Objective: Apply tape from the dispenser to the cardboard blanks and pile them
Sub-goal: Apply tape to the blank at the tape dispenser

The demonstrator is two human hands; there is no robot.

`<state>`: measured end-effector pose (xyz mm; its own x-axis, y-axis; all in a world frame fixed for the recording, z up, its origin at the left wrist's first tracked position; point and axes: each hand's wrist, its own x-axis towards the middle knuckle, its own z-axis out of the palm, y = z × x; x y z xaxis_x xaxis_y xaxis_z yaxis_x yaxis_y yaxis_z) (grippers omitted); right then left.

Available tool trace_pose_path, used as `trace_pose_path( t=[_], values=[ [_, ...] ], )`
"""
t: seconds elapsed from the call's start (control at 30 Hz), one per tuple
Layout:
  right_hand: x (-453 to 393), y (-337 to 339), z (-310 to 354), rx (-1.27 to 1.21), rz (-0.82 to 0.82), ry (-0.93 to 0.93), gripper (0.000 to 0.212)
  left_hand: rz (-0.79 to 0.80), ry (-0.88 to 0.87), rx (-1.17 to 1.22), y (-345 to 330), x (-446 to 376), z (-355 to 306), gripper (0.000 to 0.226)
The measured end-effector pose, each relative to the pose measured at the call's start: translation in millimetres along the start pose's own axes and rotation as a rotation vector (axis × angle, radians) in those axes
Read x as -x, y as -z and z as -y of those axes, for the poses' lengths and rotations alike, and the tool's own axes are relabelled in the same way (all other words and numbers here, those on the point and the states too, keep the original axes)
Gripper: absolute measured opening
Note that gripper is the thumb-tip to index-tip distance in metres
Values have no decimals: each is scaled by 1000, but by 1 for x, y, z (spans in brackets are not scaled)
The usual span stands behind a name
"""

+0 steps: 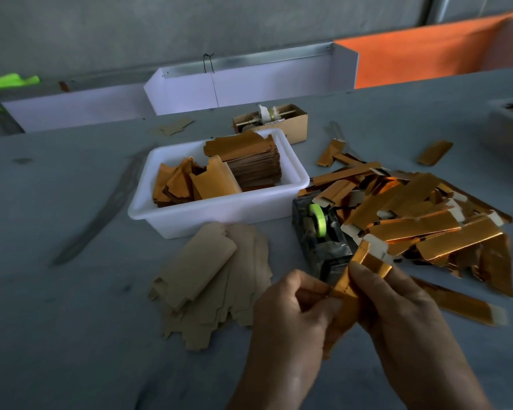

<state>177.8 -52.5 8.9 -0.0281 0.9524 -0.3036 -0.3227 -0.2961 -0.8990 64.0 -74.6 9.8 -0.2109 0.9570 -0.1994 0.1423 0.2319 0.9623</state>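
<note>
Both my hands hold one folded gold cardboard blank [359, 261] just in front of the tape dispenser [323, 241]. My left hand [290, 309] pinches its lower end with thumb and forefinger. My right hand [397, 306] grips its side, fingers curled round it. The dark dispenser carries a green tape roll [318, 218]. A loose pile of gold blanks [421, 220] lies to the right of the dispenser. Whether tape is on the held blank cannot be seen.
A white tray [219, 211] behind my hands holds stacked gold blanks. Plain brown flat blanks [211, 279] fan out on the grey table at the left. A small cardboard box [290, 125] stands behind the tray. A single gold blank [456, 303] lies at the right.
</note>
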Motion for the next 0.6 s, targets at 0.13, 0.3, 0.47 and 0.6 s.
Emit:
trace_pose_path(
  t=[0.13,0.3,0.47,0.6],
  values=[
    [-2,0,-2,21,-22,-10,27,35,60,-33,6,-3,1,11],
    [-2,3,3,-60,11,-98,16,193,119,121,10,-3,-5,8],
    [-3,6,6,-20,78,-111,23,217,161,192,15,-6,-2,18],
    [-9,17,10,260,-29,124,28,-88,97,303,23,-14,3,19]
  ],
)
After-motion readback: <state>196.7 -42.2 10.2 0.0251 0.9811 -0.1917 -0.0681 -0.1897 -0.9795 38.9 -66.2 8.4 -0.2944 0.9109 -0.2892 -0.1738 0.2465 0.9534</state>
